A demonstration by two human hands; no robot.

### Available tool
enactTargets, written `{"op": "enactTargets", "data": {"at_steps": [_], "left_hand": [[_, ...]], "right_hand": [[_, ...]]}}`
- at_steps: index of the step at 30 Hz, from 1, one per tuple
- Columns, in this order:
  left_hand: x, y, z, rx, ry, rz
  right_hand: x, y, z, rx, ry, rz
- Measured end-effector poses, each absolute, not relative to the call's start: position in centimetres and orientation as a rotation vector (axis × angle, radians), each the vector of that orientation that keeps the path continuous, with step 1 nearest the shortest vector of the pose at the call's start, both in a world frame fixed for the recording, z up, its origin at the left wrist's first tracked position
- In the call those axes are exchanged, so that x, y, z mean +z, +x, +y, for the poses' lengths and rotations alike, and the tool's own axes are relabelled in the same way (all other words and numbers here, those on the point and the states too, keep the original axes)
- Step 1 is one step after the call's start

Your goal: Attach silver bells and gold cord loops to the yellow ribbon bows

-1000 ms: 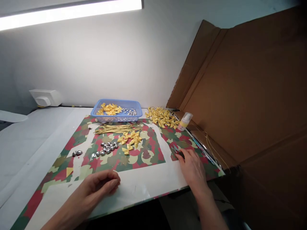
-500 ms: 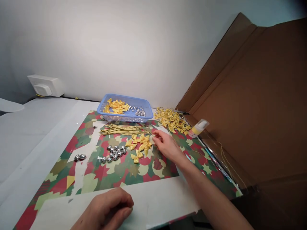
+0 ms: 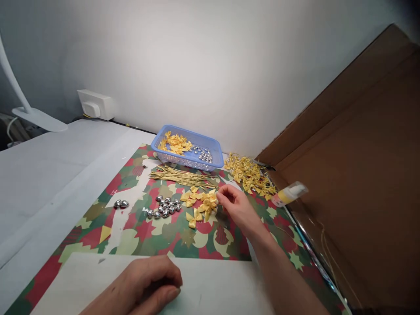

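Beside the group of yellow ribbon bows point(image 3: 194, 217), my right hand point(image 3: 234, 205) is closed, thumb and forefinger tips together at the group's right edge. Whatever sits between those tips is too small to make out. A bundle of gold cords point(image 3: 180, 176) lies just behind, its right ends near my fingers. My left hand point(image 3: 151, 280) rests at the near side over the white sheet point(image 3: 210, 280), fingers curled, nothing visible in them. Shiny silver beads point(image 3: 166, 208) lie clustered left of the bows, and two more silver beads point(image 3: 121, 204) sit further left.
A blue basket point(image 3: 187, 162) at the back holds yellow bows and small silver beads. Right of it lies a heap of bows on cords point(image 3: 251, 174). A small clear-capped bottle point(image 3: 288, 194) leans near the cardboard wall point(image 3: 354, 144). A white lamp base point(image 3: 39, 119) stands far left.
The camera view has turned left, so the scene sits further right. My right hand has moved slightly, fingertips now right against the bows' edge. My left hand stays curled at the near side.
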State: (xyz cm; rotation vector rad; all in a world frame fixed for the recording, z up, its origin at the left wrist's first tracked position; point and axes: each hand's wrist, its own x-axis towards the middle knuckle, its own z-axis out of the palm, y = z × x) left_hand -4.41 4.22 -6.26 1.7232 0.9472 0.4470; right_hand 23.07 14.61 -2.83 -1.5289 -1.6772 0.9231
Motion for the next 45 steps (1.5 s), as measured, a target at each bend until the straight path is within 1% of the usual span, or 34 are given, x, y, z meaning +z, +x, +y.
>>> {"op": "enactTargets", "data": {"at_steps": [2,4,6,8,11,14,18,22,24,27,31,34,39,45], "left_hand": [[-6.1,-4.4,4.2,0.515,1.705,0.947],[-5.9,-4.3,4.1,0.661,1.628,0.980],[-5.6,-4.1,4.1,0.846,1.462,1.065],[-5.0,-3.7,4.1,0.951,1.265,1.082],[-4.2,-2.9,4.1,0.926,0.998,0.939],[-3.5,-1.8,3.8,0.887,0.830,0.791],[-3.1,-1.0,3.3,0.879,0.779,0.704],[-3.2,-0.7,3.6,0.836,0.779,0.641],[-3.5,-0.9,3.9,0.834,0.804,0.663],[-4.1,-1.4,4.2,0.894,0.775,0.752],[-4.4,-1.9,4.0,0.920,0.745,0.851],[-4.1,-1.4,3.6,0.863,0.759,0.799],[-3.3,0.6,3.1,0.848,0.875,0.701],[-3.0,2.7,2.1,0.821,0.829,0.736]], "right_hand": [[-1.6,22.5,12.4,0.985,-1.462,-1.622],[-1.0,21.6,9.8,1.037,-1.425,-1.550],[-1.1,20.3,7.3,1.073,-1.373,-1.455],[-1.7,18.8,5.0,1.050,-1.269,-1.341],[-2.9,16.5,2.4,0.893,-1.184,-1.263],[-3.6,14.8,0.7,0.768,-1.171,-1.298],[-4.1,13.9,-0.8,0.655,-1.167,-1.364],[-4.7,14.2,-1.3,0.650,-1.260,-1.386],[-5.0,14.6,-1.0,0.716,-1.313,-1.309],[-5.3,15.6,-0.1,0.902,-1.334,-1.112],[-5.0,16.4,0.7,1.142,-1.247,-0.989],[-4.4,16.2,0.5,1.256,-1.171,-0.925],[-3.8,16.3,-0.8,1.309,-1.032,-0.853],[-4.2,19.1,-2.5,1.304,-1.050,-0.843]]}}
